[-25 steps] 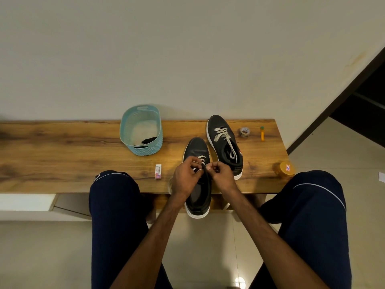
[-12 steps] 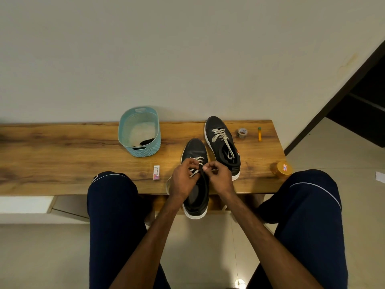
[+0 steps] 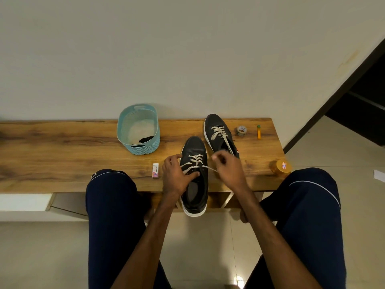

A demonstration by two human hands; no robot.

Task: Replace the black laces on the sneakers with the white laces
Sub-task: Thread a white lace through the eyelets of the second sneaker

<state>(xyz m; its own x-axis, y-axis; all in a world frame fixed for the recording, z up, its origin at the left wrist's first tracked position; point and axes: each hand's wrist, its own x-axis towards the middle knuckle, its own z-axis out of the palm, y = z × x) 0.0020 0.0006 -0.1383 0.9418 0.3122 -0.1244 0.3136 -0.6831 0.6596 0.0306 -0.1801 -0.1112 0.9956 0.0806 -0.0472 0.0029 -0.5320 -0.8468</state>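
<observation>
Two knees in dark blue trousers fill the lower corners of the frame, and between them both forearms reach up toward the middle, where a black sneaker [image 3: 194, 178] lies lengthwise on the wooden bench [image 3: 62, 155], its heel hanging over the near edge and its toe pointing away. The left hand [image 3: 177, 176] rests on the left side of this near sneaker, fingers closed over the white lace [image 3: 194, 161] that crosses the eyelets, thumb lying across the tongue. The right hand [image 3: 228, 167], just right of the shoe, is pinched shut on the lace's free end, which runs taut from the eyelets to the fingertips; the hand itself looks a little blurred. Left of the left hand a small white and pink eraser [image 3: 155, 170] lies flat on the wood, and at the bench's right edge sits a yellow jar [image 3: 280, 167]. Farther up, touching the frame's centre right, a second sneaker [image 3: 218, 134] already carries white laces, its heel partly hidden behind the right hand. Beyond it to the right are a small roll of tape [image 3: 241, 130] and a slim orange tube [image 3: 258, 132]. Up and left of the shoes stands a light blue basket [image 3: 143, 148] against the wall, holding a dark bundle, apparently a black lace [image 3: 145, 139], at its near right corner.
</observation>
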